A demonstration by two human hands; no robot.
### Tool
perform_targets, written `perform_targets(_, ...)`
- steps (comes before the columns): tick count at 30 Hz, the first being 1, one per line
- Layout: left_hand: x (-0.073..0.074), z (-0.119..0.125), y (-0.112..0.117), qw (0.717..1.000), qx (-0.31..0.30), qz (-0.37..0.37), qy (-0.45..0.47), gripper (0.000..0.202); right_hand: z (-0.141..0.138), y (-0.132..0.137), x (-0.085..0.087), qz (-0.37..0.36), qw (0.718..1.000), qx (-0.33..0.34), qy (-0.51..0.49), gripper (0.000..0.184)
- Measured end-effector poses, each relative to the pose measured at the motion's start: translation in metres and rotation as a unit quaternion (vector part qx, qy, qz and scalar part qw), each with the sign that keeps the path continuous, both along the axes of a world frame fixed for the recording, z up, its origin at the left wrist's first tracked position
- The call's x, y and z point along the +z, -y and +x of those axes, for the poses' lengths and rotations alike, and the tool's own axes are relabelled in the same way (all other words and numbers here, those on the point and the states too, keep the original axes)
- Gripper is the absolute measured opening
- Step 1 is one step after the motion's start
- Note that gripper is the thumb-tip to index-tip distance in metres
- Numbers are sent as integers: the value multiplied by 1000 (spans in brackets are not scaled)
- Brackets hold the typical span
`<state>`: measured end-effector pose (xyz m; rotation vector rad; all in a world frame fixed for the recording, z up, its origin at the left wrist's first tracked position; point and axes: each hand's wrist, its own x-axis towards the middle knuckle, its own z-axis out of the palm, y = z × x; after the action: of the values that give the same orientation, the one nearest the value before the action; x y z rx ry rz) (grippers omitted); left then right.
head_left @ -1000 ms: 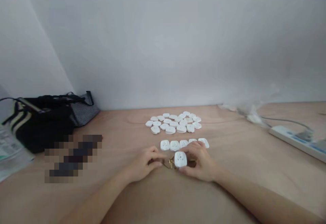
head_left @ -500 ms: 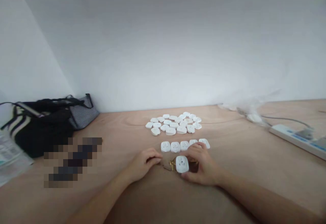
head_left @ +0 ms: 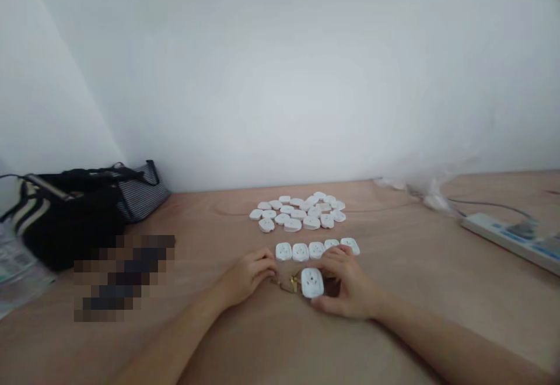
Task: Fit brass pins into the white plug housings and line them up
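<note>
Moved a bit nearer, one white socket sits in the grip of the right hand by the gold bits, best held still by its edges, but I can't tell if the left hand holds anything

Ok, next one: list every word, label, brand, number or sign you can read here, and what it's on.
None can be read.
Clear plastic bag at the left edge: faint print, too blurred.
Power strip: blue patches, any lettering too small.
White socket piece in the right hand: holes show, no readable marking.
Black bag: pale stripes, no legible lettering.
</note>
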<state>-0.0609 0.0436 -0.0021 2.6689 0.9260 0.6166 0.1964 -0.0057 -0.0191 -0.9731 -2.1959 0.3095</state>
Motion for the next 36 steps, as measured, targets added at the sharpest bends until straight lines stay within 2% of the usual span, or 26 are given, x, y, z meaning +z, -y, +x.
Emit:
perform_targets(6,4,18,20,992,75,6,105,15,-2,1,1,-9,1000,-7,7,42)
perform_targets(11,5,39,39,991,18,7,135,16,-3,5,3,-23,999,-23,-2,45)
perform_targets(14,7,43,44,989,5,-11,150,17,-4,7,3,-33,999,-14,-6,43)
perform_targets(19,6,43,45,986,-23,-19,166,17,-4,7,3,-33,999,-11,-1,43)
perform_targets(36,-2,43,41,983,-58,-19,173,20,-4,8,4,-34,999,8,-6,40)
